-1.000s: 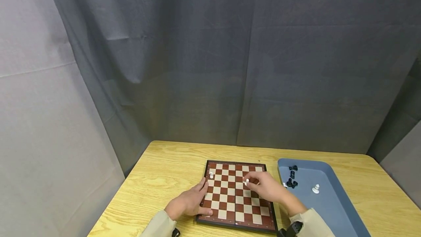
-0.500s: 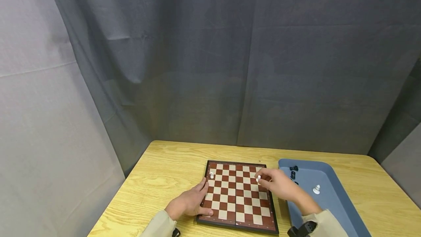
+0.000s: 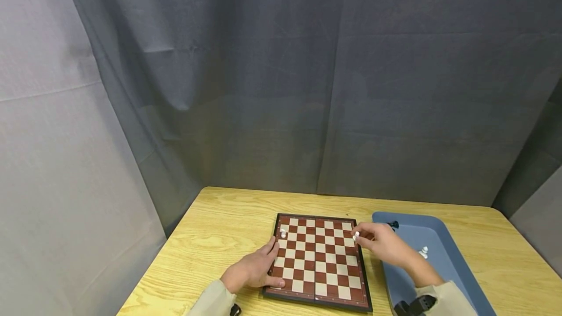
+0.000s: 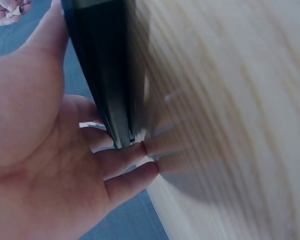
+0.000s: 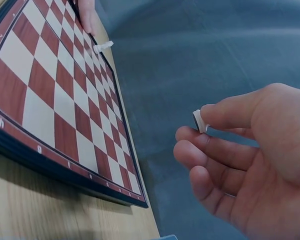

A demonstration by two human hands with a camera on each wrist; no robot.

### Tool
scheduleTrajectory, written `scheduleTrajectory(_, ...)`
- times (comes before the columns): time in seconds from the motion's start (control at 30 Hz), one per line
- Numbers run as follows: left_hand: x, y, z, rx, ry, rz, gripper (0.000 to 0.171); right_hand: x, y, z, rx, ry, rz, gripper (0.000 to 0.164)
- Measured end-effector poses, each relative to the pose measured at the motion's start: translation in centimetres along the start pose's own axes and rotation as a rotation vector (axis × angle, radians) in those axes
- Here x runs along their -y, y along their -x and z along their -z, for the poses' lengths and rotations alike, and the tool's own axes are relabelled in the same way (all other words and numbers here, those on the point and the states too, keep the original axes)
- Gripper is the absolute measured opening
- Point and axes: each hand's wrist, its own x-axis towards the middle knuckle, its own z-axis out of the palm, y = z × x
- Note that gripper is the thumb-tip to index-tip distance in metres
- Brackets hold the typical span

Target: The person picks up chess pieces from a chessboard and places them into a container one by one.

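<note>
A brown-and-cream chessboard (image 3: 303, 277) lies unfolded on the table. My left hand (image 3: 251, 271) rests along its left edge, thumb on the top and fingers stretched beside the rim; in the left wrist view the fingertips reach the wood grain below the black side. My right hand (image 3: 388, 246) is over the board's right edge and pinches a white chess piece (image 5: 200, 121) between thumb and fingers, its round base showing. Most of that piece is hidden by the fingers. Another white chess piece (image 3: 283, 233) stands upright near the board's far left corner.
To the right of the board is a blue tray (image 3: 456, 262), partly under my right forearm. Inside it are a white chess piece (image 3: 423, 252) and black chess pieces (image 3: 393, 225), some hidden by the hand. A grey curtain (image 3: 281, 111) hangs behind the wooden table (image 3: 228, 218).
My right hand has moved right, from over the board's right half to its right edge, carrying the pinched white chess piece. My left hand has stayed in place.
</note>
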Motion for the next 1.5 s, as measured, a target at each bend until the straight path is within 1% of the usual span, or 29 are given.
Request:
scheduleTrajectory(0.2,0.0,0.0,0.0,-0.008,-0.003,-0.002,0.101,-0.1,0.6,0.8,-0.023,-0.009,-0.019,0.012)
scheduleTrajectory(0.37,0.1,-0.1,0.0,-0.001,-0.002,0.001,0.101,-0.5,0.9,1.1,-0.021,-0.007,-0.039,0.015)
scheduleTrajectory(0.57,0.0,-0.1,0.0,0.001,0.004,0.004,0.101,-1.4,1.4,1.5,-0.013,-0.023,-0.065,0.015)
scheduleTrajectory(0.7,0.0,-0.2,-0.1,0.0,0.012,0.009,0.102,-2.1,1.8,1.9,-0.027,-0.031,-0.084,0.015)
scheduleTrajectory(0.93,0.0,-0.3,-0.1,0.0,0.005,0.0,0.102,-3.4,2.5,2.5,-0.024,-0.038,-0.108,0.014)
scheduleTrajectory(1.23,0.1,-0.4,-0.1,-0.002,0.0,-0.004,0.102,-3.9,3.4,3.5,-0.032,-0.047,-0.19,0.014)
scheduleTrajectory(1.33,0.1,-0.4,-0.1,0.002,0.004,-0.008,0.101,-4.3,3.7,3.7,-0.028,-0.049,-0.195,0.014)
scheduleTrajectory(1.5,0.1,-0.3,-0.2,0.008,0.004,-0.006,0.101,-5.1,4.2,4.0,0.0,-0.041,-0.18,0.015)
